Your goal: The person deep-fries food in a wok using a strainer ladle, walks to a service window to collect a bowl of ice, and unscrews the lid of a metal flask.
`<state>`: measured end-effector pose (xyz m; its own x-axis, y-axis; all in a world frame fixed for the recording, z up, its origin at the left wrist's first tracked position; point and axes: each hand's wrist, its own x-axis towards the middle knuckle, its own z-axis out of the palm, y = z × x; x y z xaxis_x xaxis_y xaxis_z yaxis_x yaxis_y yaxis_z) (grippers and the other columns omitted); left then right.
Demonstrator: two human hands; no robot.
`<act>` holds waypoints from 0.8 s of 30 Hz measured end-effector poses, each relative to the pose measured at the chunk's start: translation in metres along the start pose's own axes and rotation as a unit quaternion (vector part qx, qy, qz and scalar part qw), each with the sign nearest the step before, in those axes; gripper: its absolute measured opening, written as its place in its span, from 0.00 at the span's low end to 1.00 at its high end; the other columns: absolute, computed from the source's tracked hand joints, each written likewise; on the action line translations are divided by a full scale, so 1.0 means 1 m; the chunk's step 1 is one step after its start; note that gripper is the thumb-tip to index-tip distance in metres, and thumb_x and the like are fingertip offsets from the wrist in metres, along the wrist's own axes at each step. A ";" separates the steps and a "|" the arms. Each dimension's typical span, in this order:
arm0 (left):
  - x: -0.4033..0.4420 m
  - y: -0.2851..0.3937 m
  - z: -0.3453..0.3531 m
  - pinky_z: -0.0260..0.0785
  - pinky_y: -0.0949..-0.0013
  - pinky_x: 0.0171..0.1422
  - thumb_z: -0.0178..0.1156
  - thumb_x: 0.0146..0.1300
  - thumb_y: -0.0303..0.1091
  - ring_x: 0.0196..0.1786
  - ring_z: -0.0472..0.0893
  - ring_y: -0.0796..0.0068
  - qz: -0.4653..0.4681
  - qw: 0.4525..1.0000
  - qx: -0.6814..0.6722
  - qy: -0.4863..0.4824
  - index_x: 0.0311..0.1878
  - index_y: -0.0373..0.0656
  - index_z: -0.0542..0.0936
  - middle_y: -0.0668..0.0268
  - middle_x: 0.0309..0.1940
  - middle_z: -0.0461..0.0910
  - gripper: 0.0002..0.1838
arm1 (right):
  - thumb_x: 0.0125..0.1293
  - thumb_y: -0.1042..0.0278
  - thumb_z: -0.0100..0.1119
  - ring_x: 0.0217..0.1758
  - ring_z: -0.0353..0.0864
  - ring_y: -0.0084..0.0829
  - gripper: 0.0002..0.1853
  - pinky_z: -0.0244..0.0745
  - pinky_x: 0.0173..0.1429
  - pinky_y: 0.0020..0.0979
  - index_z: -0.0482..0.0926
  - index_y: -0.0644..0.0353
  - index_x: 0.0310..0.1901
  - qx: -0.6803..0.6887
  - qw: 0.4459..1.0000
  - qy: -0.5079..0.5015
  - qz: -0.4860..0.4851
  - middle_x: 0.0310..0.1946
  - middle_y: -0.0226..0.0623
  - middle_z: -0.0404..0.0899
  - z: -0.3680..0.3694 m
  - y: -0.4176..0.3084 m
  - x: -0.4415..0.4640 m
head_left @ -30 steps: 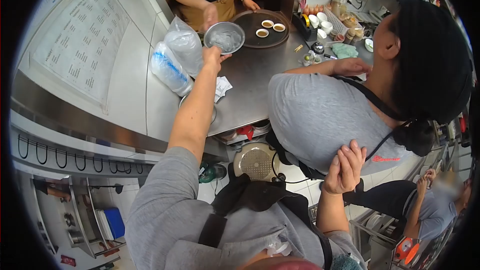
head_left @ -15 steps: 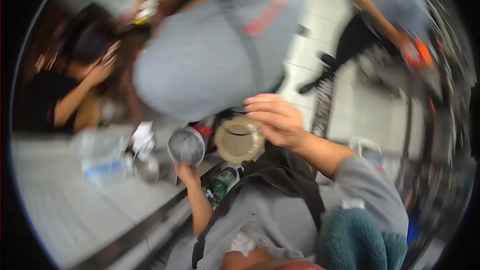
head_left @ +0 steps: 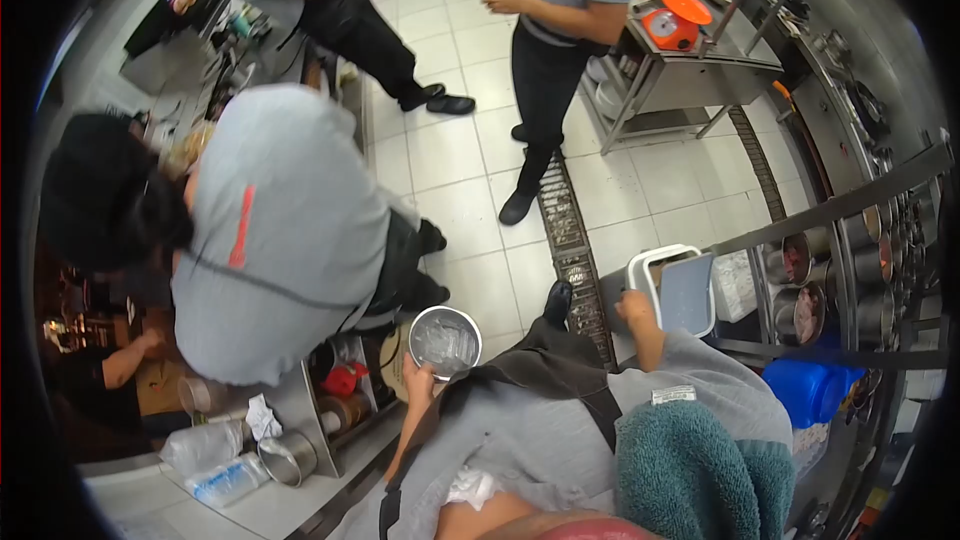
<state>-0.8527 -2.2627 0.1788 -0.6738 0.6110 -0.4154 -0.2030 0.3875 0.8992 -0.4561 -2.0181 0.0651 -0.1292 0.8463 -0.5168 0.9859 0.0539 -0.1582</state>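
My left hand (head_left: 420,374) grips the rim of a round metal bowl (head_left: 445,342) in front of my waist. Clear, shiny pieces that look like ice or plastic lie in the bowl. On the right, my right hand (head_left: 637,308) is beside the left edge of a white-rimmed container (head_left: 648,265) with a grey panel. How its fingers are set is too small to make out, and so is whether they touch the rim. A teal towel (head_left: 675,460) hangs over my shoulder.
A co-worker in a grey shirt (head_left: 280,240) bends over the counter at the left. Two more people stand ahead on the tiled floor (head_left: 465,225). A metal pot (head_left: 288,458) and plastic bags (head_left: 225,480) are at lower left. Racks and a blue container (head_left: 805,390) are at right.
The view has swung right, away from the counter and the tray. My left hand has brought the bowl back from there to my waist. My right hand has moved out to the white-rimmed container.
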 end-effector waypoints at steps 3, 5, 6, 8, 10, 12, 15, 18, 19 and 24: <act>0.034 0.054 0.083 0.73 0.70 0.31 0.46 0.43 0.19 0.36 0.77 0.69 0.005 0.999 0.046 -0.015 0.50 0.36 0.71 0.59 0.39 0.76 0.24 | 0.54 0.63 0.58 0.49 0.77 0.46 0.13 0.71 0.55 0.41 0.82 0.59 0.39 0.025 0.998 -0.033 -0.056 0.42 0.47 0.80 -0.025 -0.008 0.048; 0.065 0.067 0.132 0.74 0.70 0.31 0.46 0.43 0.19 0.38 0.77 0.70 0.030 0.994 0.102 -0.030 0.50 0.36 0.71 0.59 0.40 0.76 0.24 | 0.55 0.61 0.58 0.46 0.78 0.47 0.13 0.72 0.53 0.41 0.81 0.59 0.40 0.090 0.993 0.014 -0.075 0.38 0.47 0.81 -0.060 -0.023 0.071; 0.080 0.078 0.161 0.71 0.70 0.40 0.47 0.43 0.19 0.42 0.77 0.69 0.089 0.988 0.103 -0.071 0.50 0.36 0.70 0.60 0.41 0.76 0.25 | 0.56 0.61 0.58 0.45 0.79 0.47 0.14 0.73 0.53 0.40 0.81 0.59 0.40 0.131 0.986 0.050 -0.086 0.37 0.48 0.81 -0.079 -0.027 0.079; 0.112 0.099 0.221 0.63 0.71 0.56 0.48 0.42 0.19 0.48 0.74 0.68 0.141 0.973 0.100 -0.155 0.53 0.35 0.70 0.61 0.42 0.76 0.27 | 0.56 0.61 0.58 0.44 0.79 0.47 0.14 0.73 0.51 0.40 0.81 0.60 0.40 0.206 0.970 0.077 -0.100 0.36 0.48 0.81 -0.122 -0.025 0.082; 0.128 0.123 0.282 0.70 0.71 0.47 0.48 0.44 0.19 0.44 0.77 0.68 0.142 0.953 0.122 -0.237 0.53 0.35 0.69 0.59 0.41 0.76 0.27 | 0.55 0.61 0.58 0.43 0.80 0.46 0.15 0.74 0.49 0.38 0.81 0.60 0.41 0.276 0.943 0.132 -0.131 0.36 0.48 0.81 -0.140 0.003 0.096; 0.136 0.147 0.345 0.73 0.70 0.42 0.48 0.45 0.19 0.40 0.79 0.67 0.165 0.938 0.147 -0.265 0.53 0.35 0.69 0.58 0.40 0.76 0.26 | 0.55 0.61 0.59 0.42 0.80 0.45 0.15 0.75 0.49 0.38 0.81 0.60 0.41 0.300 0.938 0.153 -0.081 0.37 0.47 0.81 -0.155 0.036 0.098; 0.151 0.172 0.422 0.76 0.67 0.30 0.49 0.44 0.19 0.30 0.78 0.67 -0.007 0.918 0.148 -0.367 0.53 0.36 0.69 0.57 0.36 0.75 0.27 | 0.55 0.62 0.59 0.41 0.82 0.42 0.14 0.75 0.48 0.37 0.82 0.60 0.41 0.317 0.924 0.205 0.059 0.36 0.45 0.82 -0.156 0.086 0.100; 0.174 0.178 0.499 0.75 0.67 0.20 0.50 0.44 0.19 0.24 0.76 0.68 -0.074 0.900 0.155 -0.401 0.51 0.36 0.69 0.56 0.33 0.75 0.25 | 0.54 0.60 0.58 0.41 0.81 0.44 0.16 0.75 0.48 0.37 0.82 0.61 0.41 0.381 0.886 0.227 0.137 0.35 0.46 0.82 -0.154 0.118 0.107; 0.177 0.187 0.524 0.74 0.67 0.20 0.50 0.44 0.19 0.26 0.76 0.68 -0.078 0.895 0.166 -0.407 0.52 0.36 0.70 0.57 0.34 0.75 0.25 | 0.55 0.59 0.59 0.41 0.81 0.43 0.16 0.75 0.49 0.37 0.82 0.60 0.41 0.392 0.880 0.232 0.137 0.35 0.46 0.82 -0.153 0.125 0.113; 0.220 0.208 0.659 0.75 0.68 0.20 0.49 0.45 0.19 0.31 0.81 0.64 -0.021 0.842 0.201 -0.500 0.57 0.37 0.67 0.55 0.38 0.77 0.29 | 0.55 0.59 0.60 0.39 0.82 0.41 0.15 0.75 0.47 0.35 0.82 0.59 0.40 0.480 0.834 0.188 0.196 0.34 0.45 0.82 -0.172 0.162 0.183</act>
<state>-0.5750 -1.5924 0.1842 0.3045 0.7887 -0.5341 0.1811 0.5026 0.8454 -0.3022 -1.7630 0.0895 0.4025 0.8156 -0.4157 0.3817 -0.5623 -0.7336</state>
